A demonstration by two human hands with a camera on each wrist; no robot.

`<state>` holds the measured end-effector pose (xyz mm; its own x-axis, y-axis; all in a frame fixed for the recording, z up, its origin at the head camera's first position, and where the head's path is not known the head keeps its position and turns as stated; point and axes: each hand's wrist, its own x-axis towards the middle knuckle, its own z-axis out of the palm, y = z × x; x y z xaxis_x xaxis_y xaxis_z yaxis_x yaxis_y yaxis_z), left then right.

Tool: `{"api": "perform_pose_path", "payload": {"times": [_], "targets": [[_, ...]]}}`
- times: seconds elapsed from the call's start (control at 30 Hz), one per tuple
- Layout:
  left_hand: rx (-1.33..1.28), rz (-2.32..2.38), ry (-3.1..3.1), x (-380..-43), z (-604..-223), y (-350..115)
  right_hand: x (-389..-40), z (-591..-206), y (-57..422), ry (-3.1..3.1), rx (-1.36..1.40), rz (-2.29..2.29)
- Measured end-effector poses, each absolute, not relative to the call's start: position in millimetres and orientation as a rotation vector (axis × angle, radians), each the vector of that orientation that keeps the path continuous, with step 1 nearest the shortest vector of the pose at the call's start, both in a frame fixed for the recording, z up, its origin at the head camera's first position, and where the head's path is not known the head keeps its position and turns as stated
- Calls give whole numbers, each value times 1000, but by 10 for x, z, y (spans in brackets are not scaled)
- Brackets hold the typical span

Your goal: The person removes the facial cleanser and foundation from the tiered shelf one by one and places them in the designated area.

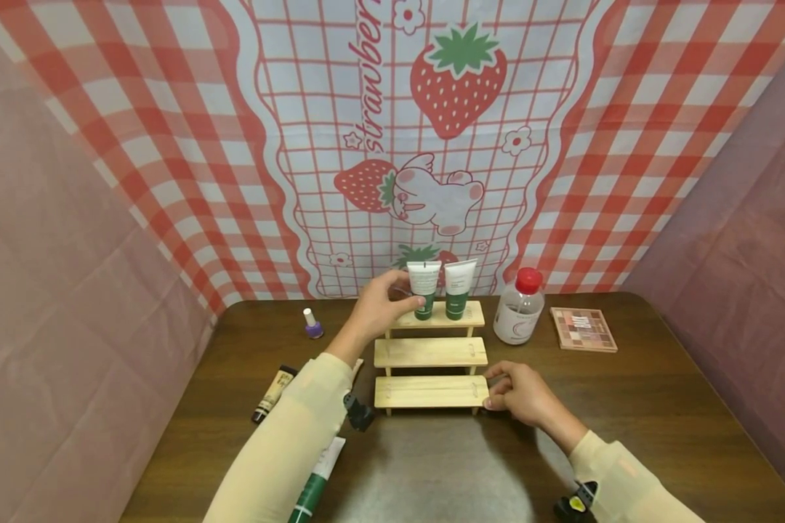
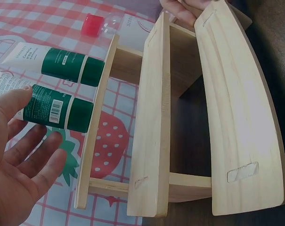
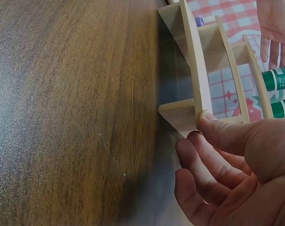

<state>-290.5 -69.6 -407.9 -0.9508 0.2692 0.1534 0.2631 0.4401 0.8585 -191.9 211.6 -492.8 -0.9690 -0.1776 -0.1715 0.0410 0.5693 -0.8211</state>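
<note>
Two white-and-green squeeze tubes stand cap-down on the top step of a three-step wooden display stand (image 1: 430, 353). My left hand (image 1: 384, 305) is at the left tube (image 2: 50, 104), its thumb overlapping the tube's front in the left wrist view. The other fingers are loosely spread below and beside it. The right tube (image 1: 459, 290) stands a small gap away. At the lowest step's right end, my right hand (image 1: 522, 393) pinches the board's corner between thumb and fingertips, as the right wrist view shows (image 3: 222, 160).
Right of the stand are a clear bottle with a red cap (image 1: 520, 308) and an eyeshadow palette (image 1: 584, 330). At left lie a purple nail polish bottle (image 1: 312, 327), a beige-and-black tube (image 1: 273, 393) and a larger green-and-white tube (image 1: 317, 483), partly under my left sleeve.
</note>
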Motion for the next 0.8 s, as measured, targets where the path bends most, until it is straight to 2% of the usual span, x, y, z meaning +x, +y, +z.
{"api": "perform_pose_path", "payload": {"times": [0.8], "targets": [[441,1546,2730,-2834,-4039,-791,-1910,-4910,2096,2574,-96,-1340]]}}
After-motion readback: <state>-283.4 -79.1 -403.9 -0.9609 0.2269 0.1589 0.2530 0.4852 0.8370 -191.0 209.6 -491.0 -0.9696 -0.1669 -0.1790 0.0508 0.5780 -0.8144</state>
